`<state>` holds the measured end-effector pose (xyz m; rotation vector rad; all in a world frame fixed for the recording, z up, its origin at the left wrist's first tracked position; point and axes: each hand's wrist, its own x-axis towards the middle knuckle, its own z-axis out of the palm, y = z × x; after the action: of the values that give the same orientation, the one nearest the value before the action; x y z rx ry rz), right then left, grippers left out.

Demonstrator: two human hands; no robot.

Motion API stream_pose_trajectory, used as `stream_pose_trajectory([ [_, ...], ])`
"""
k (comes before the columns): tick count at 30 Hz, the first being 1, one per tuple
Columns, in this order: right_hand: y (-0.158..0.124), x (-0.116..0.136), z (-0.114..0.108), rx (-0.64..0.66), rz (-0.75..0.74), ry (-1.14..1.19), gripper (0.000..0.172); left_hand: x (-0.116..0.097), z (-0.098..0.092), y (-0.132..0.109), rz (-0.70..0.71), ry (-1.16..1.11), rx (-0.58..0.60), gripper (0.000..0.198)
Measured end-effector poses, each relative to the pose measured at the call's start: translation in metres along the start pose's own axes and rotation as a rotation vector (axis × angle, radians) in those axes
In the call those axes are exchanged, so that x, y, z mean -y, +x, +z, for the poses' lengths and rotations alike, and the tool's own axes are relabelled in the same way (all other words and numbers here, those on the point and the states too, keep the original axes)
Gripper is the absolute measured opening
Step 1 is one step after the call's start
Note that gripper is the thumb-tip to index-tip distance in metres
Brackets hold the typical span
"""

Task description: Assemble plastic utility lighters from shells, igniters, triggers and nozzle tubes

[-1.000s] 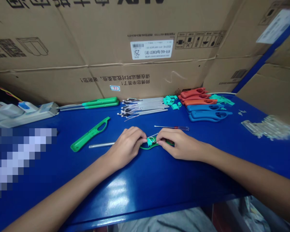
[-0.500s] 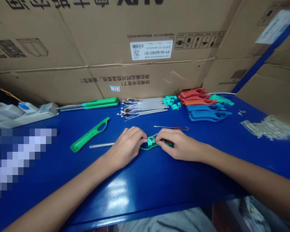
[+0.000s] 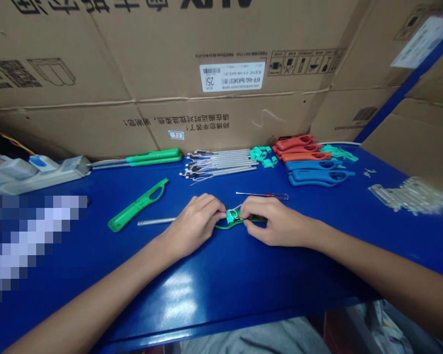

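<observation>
My left hand [image 3: 199,221] is closed, thumb and fingertips pinching the left side of a green lighter half-shell [image 3: 225,226] where a teal trigger piece [image 3: 231,216] sits. A white wire [image 3: 235,212] loops over the trigger piece. My right hand [image 3: 268,219] is closed at the shell's right part, with fingertips at the wire and a small dark part; what exactly they pinch is hidden. Out to the left from under my left hand runs a silver metal tube [image 3: 155,221]. The other green half-shell [image 3: 138,204] lies apart, further left.
Behind my hands lies a screwdriver [image 3: 266,195]. Further back are wired metal tubes [image 3: 225,160], teal trigger pieces [image 3: 264,155], red shells [image 3: 295,142], blue shells [image 3: 317,176] and green lighters [image 3: 155,156]. Clear plastic parts [image 3: 408,194] lie right, a power strip [image 3: 59,172] left. A cardboard box [image 3: 162,113] stands behind.
My right fingertips have shifted slightly at the wire, and a little more of the teal piece shows. My left hand keeps its hold, and the other things stay in place.
</observation>
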<state>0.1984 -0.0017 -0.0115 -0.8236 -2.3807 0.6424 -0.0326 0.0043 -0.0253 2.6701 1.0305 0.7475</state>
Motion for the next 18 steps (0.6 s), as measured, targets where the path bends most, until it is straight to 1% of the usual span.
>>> stream_pose_trajectory([
  [6,0.0007,0.0021,-0.003,0.037,-0.02,-0.028,0.015,-0.0023,-0.0022,0.0011,-0.014,-0.016,0.011,0.013],
  [10,0.0006,0.003,-0.0019,0.006,0.011,-0.05,0.012,-0.002,-0.0024,0.0006,-0.022,-0.022,0.002,0.013],
  [13,0.0006,0.0022,-0.0008,-0.015,0.026,-0.053,0.014,-0.001,-0.002,-0.0001,-0.021,-0.033,-0.004,0.012],
  [15,0.001,0.0016,-0.0005,-0.018,0.003,-0.04,0.016,-0.0006,-0.0021,-0.0002,-0.022,-0.043,-0.008,0.012],
  [18,0.0017,0.0015,-0.0004,-0.019,-0.037,-0.026,0.013,-0.0015,-0.0034,0.0007,-0.016,-0.066,-0.014,0.013],
])
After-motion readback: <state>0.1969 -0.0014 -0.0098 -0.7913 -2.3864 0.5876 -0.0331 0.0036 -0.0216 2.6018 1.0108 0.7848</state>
